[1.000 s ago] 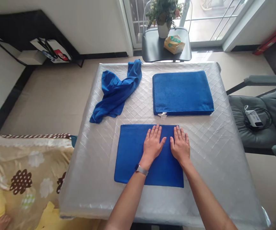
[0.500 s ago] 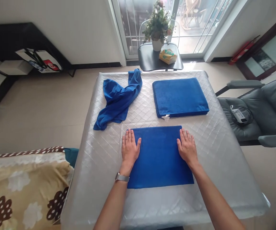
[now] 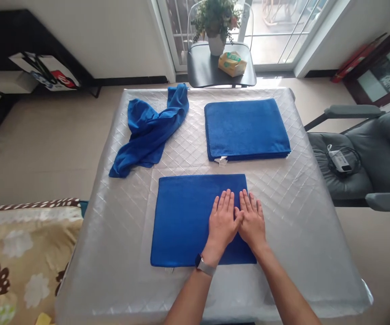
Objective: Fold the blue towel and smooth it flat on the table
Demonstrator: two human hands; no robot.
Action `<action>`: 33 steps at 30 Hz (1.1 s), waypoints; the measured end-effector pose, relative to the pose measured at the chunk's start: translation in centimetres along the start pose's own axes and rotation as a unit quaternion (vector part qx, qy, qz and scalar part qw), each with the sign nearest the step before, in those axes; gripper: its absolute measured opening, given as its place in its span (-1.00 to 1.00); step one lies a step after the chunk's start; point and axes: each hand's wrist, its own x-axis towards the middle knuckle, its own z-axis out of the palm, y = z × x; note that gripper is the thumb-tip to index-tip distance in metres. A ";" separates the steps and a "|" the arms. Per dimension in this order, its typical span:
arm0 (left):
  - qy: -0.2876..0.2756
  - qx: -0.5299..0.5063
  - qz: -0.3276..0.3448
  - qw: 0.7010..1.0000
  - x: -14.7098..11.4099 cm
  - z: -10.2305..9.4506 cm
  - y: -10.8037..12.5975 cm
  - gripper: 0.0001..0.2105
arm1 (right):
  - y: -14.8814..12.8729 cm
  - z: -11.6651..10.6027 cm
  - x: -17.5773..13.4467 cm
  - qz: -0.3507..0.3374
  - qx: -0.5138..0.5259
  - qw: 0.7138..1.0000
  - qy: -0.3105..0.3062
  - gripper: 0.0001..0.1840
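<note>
A blue towel (image 3: 181,216) lies flat and rectangular on the table in front of me. My left hand (image 3: 223,221) rests palm down on its right half, fingers stretched out. Beside it, my right hand (image 3: 251,221) lies flat across the towel's right edge, and the two thumbs meet. Farther back on the right is a neat stack of folded blue towels (image 3: 247,126) with a white tag (image 3: 221,160) at its front left corner. A crumpled blue towel (image 3: 152,131) sprawls at the back left.
A silvery quilted cover (image 3: 120,234) spreads over the table. Behind stands a chair (image 3: 201,72) bearing a potted plant (image 3: 217,43) and a yellow tissue pack (image 3: 231,63). To the right is a grey armchair (image 3: 377,158) with a charger and cable (image 3: 340,159). Patterned bedding (image 3: 22,253) lies left.
My left hand has slid rightward across the towel, from its left edge to beside my right hand. The right hand stays at the right edge. The view has shifted somewhat.
</note>
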 end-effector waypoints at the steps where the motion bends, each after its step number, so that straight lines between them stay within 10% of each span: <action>1: -0.001 0.010 -0.019 1.000 -0.2 -0.1 -0.8 -0.40 | 0.0 -0.1 0.0 0.004 0.003 1.000 -0.002 -0.31; 10: 0.054 0.084 -0.171 0.980 -6.9 -4.2 -13.5 -0.36 | -0.2 -0.4 0.4 0.013 0.004 1.000 0.000 -0.30; 17: 0.075 0.064 -0.138 0.986 -8.8 -3.8 -16.3 -0.33 | -0.5 -0.4 -0.1 0.022 -0.017 0.999 0.023 -0.29; 24: 0.218 0.004 -0.134 0.967 -8.2 -4.8 -11.9 -0.35 | -2.1 -2.6 -3.7 0.044 -0.016 0.999 0.002 -0.28; 33: 0.007 -0.020 0.044 0.999 -3.5 0.1 1.5 -0.38 | -1.1 -0.2 -5.3 0.003 0.005 1.000 0.010 -0.24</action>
